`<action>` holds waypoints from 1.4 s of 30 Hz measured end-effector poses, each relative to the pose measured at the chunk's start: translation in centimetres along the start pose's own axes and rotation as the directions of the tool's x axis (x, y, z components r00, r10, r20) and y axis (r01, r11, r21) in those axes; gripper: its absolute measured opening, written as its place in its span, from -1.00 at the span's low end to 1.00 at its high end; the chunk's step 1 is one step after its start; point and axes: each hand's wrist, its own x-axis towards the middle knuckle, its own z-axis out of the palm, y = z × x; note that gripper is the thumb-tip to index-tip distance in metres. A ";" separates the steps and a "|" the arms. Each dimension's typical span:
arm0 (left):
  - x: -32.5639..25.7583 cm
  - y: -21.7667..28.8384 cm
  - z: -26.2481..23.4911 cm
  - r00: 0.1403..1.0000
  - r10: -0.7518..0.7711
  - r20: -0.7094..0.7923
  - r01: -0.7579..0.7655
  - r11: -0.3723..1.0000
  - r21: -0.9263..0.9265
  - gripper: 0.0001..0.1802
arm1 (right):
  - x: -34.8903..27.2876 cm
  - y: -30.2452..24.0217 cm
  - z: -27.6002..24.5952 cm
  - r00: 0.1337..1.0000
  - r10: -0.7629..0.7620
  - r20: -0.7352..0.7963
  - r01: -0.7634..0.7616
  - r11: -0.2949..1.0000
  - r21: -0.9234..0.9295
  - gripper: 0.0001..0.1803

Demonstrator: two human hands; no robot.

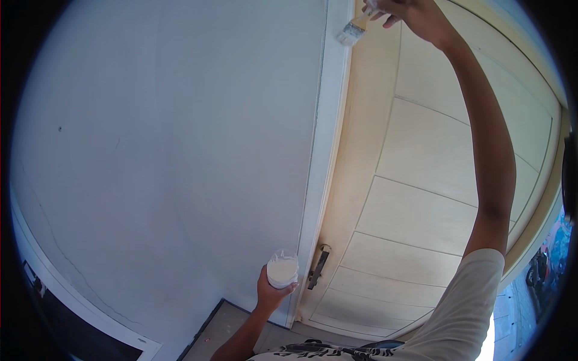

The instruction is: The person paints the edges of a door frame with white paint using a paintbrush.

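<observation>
High up at the top of the view, my right hand [406, 13] grips a paintbrush [356, 29] by its handle. Its white-coated bristles point down and left, over the white door frame [337, 78]; whether they touch it I cannot tell. Low in the middle, my left hand [274, 292] is wrapped around a small clear cup of white paint [282, 269], held upright in front of the wall. White smears mark the cup's rim and sides.
A pale grey wall [180, 150] with a thin crack fills the left. Right of the frame stands a cream panelled door [421, 198] with a dark handle [319, 266]. A white-framed dark opening [78, 325] lies at lower left, grey floor [226, 328] below.
</observation>
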 end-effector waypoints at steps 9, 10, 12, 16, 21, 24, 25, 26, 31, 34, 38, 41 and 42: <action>0.4 0.0 0.7 1.000 0.007 -0.013 -0.008 1.000 -0.012 -0.18 | 7.1 -2.5 -1.2 0.923 -0.363 -0.129 0.246 0.814 -0.527 -0.85; 0.4 0.0 0.8 1.000 0.017 -0.013 -0.018 1.000 -0.013 -0.18 | 5.9 -2.8 -0.2 0.947 -0.314 -0.064 0.233 0.814 -0.532 -0.87; 0.4 0.3 0.6 0.999 0.029 -0.032 -0.029 1.000 0.002 -0.18 | 3.3 -2.3 2.1 0.875 -0.472 0.111 0.451 0.709 -0.541 -0.89; 0.5 0.4 -0.2 0.997 0.043 -0.063 -0.040 0.998 0.038 -0.19 | 0.0 -6.8 2.2 0.949 -0.229 0.217 0.305 0.842 -0.446 -0.89; 0.1 1.0 1.0 0.996 0.065 -0.061 -0.064 0.998 0.021 -0.20 | 6.8 -4.6 -1.7 0.992 0.040 0.119 -0.015 0.979 -0.204 -0.78; 0.1 0.6 0.9 0.993 0.074 -0.087 -0.075 0.997 -0.009 -0.21 | 9.4 -4.5 -2.6 0.998 0.034 0.054 -0.023 0.980 -0.196 -0.78; 0.0 0.2 0.8 0.992 0.089 -0.085 -0.088 0.996 0.015 -0.21 | 10.0 -4.4 -3.0 1.000 0.003 0.011 -0.001 0.974 -0.226 -0.78; 0.1 0.0 0.7 0.991 0.103 -0.080 -0.100 0.994 0.039 -0.21 | 10.5 -4.2 -3.3 1.000 0.005 0.011 -0.002 0.974 -0.226 -0.78; 0.4 -0.3 0.9 0.994 0.071 -0.081 -0.071 0.997 0.002 -0.21 | 8.0 -5.1 -1.3 0.917 -0.358 -0.175 0.170 0.749 -0.641 -0.83; 0.7 -0.4 1.0 0.995 0.071 -0.072 -0.071 0.997 0.004 -0.21 | 4.0 -4.3 2.0 0.912 -0.403 0.080 0.348 0.654 -0.672 -0.89; 0.4 -0.3 0.4 0.993 0.078 -0.094 -0.075 0.997 0.036 -0.22 | 0.5 -6.9 4.2 0.896 -0.398 0.196 0.435 0.699 -0.567 -0.89; 0.3 0.1 0.8 0.993 0.088 -0.081 -0.087 0.996 0.008 -0.21 | 1.1 -9.1 1.3 0.969 -0.029 0.245 0.117 0.928 -0.353 -0.81; 0.2 0.1 1.2 0.994 0.090 -0.067 -0.090 0.996 -0.002 -0.21 | 2.7 -7.5 0.3 0.981 -0.018 0.193 0.083 0.938 -0.337 -0.78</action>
